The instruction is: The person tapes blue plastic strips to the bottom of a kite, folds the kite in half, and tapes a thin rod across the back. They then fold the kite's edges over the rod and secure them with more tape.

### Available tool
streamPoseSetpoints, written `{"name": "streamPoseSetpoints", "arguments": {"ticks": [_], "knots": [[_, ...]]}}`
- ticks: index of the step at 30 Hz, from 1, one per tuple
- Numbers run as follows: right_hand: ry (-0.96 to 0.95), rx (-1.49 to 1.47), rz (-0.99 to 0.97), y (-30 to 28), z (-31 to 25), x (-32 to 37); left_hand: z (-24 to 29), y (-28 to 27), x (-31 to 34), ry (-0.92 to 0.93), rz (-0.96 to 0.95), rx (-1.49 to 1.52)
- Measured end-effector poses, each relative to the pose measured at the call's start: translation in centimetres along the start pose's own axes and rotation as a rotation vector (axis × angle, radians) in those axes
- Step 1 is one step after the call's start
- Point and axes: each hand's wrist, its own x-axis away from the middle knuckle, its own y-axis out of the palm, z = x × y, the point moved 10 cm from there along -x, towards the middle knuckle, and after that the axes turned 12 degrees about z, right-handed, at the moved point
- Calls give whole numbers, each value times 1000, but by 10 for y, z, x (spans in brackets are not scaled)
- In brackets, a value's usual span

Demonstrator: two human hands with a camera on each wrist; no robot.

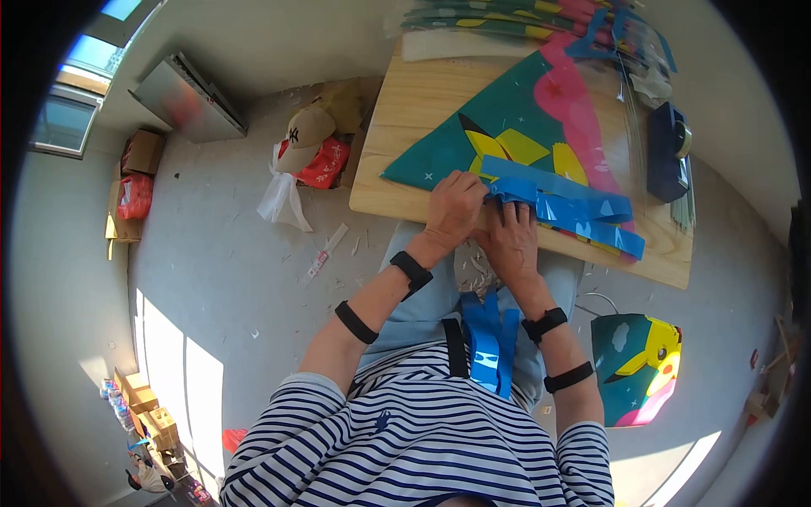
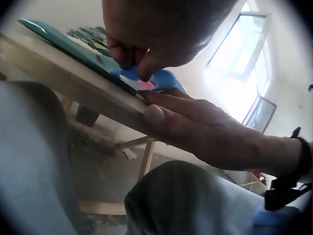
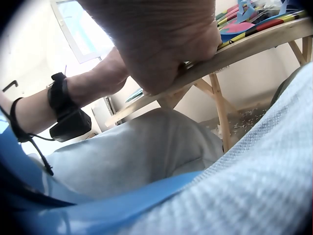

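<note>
A shiny triangular sheet (image 1: 439, 152), printed in green, pink and yellow, lies across the wooden tabletop. Blue plastic strips (image 1: 583, 207) run over its near edge. The left hand (image 1: 456, 207) bends its fingers at the left end of these strips; in the left wrist view its fingertips pinch the blue plastic (image 2: 129, 74). Close beside it, the right hand (image 1: 511, 241) rests with its fingers stretched forward onto the strip. Its thumb lies near the table edge in the left wrist view. The right wrist view hides the right fingertips behind the hand.
More blue strips (image 1: 486, 342) hang over the person's lap. Rolled printed sheets (image 1: 481, 21) lie at the back of the table (image 1: 422, 80), with a dark blue tape dispenser (image 1: 667, 160) at its right. Another printed sheet (image 1: 638, 367) is on the floor; a cap (image 1: 306, 135) sits left.
</note>
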Motion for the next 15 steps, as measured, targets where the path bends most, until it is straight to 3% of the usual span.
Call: {"name": "streamPoseSetpoints", "arguments": {"ticks": [15], "knots": [[-4,29,7,0,-1,0,-2,-1,7,-14,-43,50]]}}
